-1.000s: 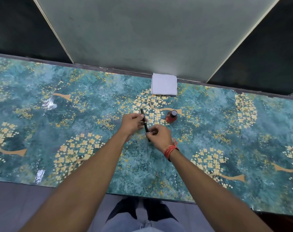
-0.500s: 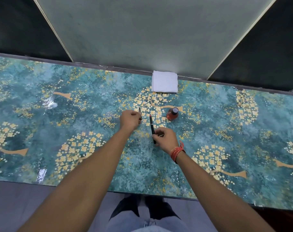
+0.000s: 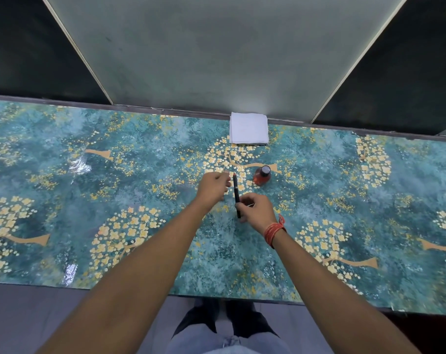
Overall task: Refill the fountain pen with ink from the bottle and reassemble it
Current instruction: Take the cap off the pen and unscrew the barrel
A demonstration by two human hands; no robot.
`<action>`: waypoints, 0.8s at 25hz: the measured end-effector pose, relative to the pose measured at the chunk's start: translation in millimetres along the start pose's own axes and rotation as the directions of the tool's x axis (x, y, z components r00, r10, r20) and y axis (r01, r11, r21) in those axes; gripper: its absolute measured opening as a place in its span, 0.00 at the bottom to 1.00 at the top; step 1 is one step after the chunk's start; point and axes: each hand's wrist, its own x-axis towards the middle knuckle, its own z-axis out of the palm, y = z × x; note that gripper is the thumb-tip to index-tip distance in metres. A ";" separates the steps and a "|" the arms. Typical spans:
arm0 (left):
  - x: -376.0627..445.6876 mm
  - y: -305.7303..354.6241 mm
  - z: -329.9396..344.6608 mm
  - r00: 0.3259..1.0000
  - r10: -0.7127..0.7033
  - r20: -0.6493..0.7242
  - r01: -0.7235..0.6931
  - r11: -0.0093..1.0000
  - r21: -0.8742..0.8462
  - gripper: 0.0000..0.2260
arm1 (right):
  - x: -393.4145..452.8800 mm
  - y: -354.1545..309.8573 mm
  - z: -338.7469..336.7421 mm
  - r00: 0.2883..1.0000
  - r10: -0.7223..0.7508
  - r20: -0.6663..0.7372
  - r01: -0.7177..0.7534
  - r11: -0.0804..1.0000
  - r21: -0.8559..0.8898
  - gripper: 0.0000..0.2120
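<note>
Change: the left hand (image 3: 213, 186) has pulled away from the pen (image 3: 236, 195), apparently with the cap, though blur hides it.
Right hand (image 3: 257, 212): pinching the pen's lower end above the table (image 3: 114, 175).
Ink bottle (image 3: 262, 175): just beyond, capped.
Meaning: disassembly begun.

Desk (image 3: 89, 200): teal and blue mottled covering with yellow blossom trees on tan trunks (glossy, with white glare patches). Fountain pen (image 3: 236, 195): black. Ink bottle (image 3: 262, 175): red-orange, dark cap. Folded tissue (image 3: 249, 128): white. Wrist thread (image 3: 274, 232): red-orange. Back panel (image 3: 217, 52): pale grey-green.
</note>
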 end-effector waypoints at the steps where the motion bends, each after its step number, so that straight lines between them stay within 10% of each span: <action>1: -3.4 0.8 3.3 0.997 -0.052 0.059 0.061 0.987 -0.152 0.13 | -0.1 -2.4 0.4 1.000 -0.005 0.013 0.005 1.000 0.016 0.03; 10: -14.2 -4.2 11.4 0.945 -0.135 0.298 0.281 0.801 -0.528 0.07 | 1.8 -14.1 -2.5 0.973 0.145 0.179 -0.220 0.816 0.534 0.06; 16: -15.6 -3.2 18.4 0.977 -0.145 0.154 0.206 0.819 -0.536 0.07 | -0.3 -8.9 -4.9 0.995 0.030 -0.093 -0.007 0.971 0.238 0.04; 20: -12.7 -3.5 21.5 0.975 -0.162 0.151 0.220 0.783 -0.582 0.10 | 0.3 -17.5 -4.0 0.988 0.134 0.081 -0.156 0.862 0.483 0.12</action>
